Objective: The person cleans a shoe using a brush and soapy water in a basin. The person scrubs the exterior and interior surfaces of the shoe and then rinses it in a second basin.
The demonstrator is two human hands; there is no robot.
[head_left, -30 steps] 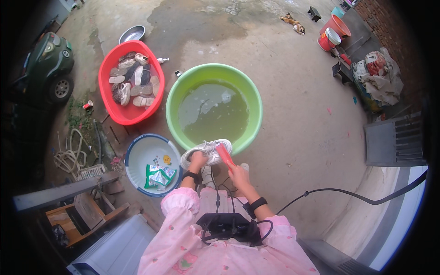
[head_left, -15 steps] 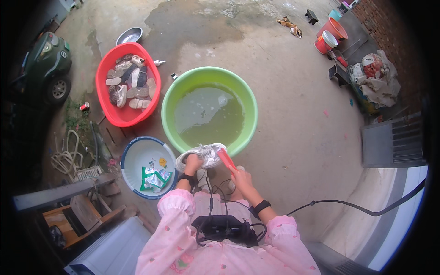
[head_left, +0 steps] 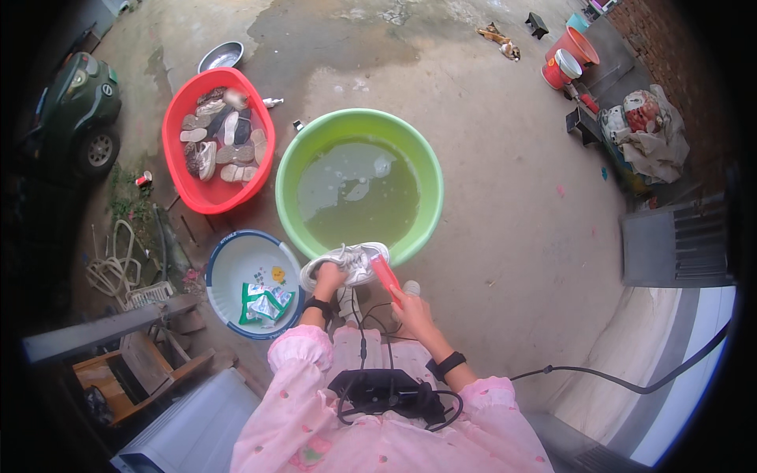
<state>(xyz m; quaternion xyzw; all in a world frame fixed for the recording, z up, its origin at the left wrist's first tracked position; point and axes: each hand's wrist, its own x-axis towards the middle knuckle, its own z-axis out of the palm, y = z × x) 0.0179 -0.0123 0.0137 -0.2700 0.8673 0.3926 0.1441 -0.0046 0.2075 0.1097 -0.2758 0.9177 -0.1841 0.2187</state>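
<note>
A white lace-up shoe [head_left: 359, 263] is held over the near rim of a green tub [head_left: 436, 197] of cloudy water. My left hand [head_left: 330, 278] grips it with the fingers inside the shoe's opening, where they are hidden. My right hand [head_left: 412, 310] is closed round the red handle of a brush [head_left: 383, 273]. The brush's head lies against the toe end of the shoe, and its bristles are hidden.
Left of the green tub stands a red tub [head_left: 173, 169] holding several shoes. A white basin [head_left: 229, 268] with a blue rim holds green-and-white packets [head_left: 266, 304]. A black cable [head_left: 599, 380] runs off to the right. A car [head_left: 87, 118] stands at far left.
My right hand has shifted slightly left and down with the brush along the shoe's toe. The shoe and left hand have moved slightly, still together.
</note>
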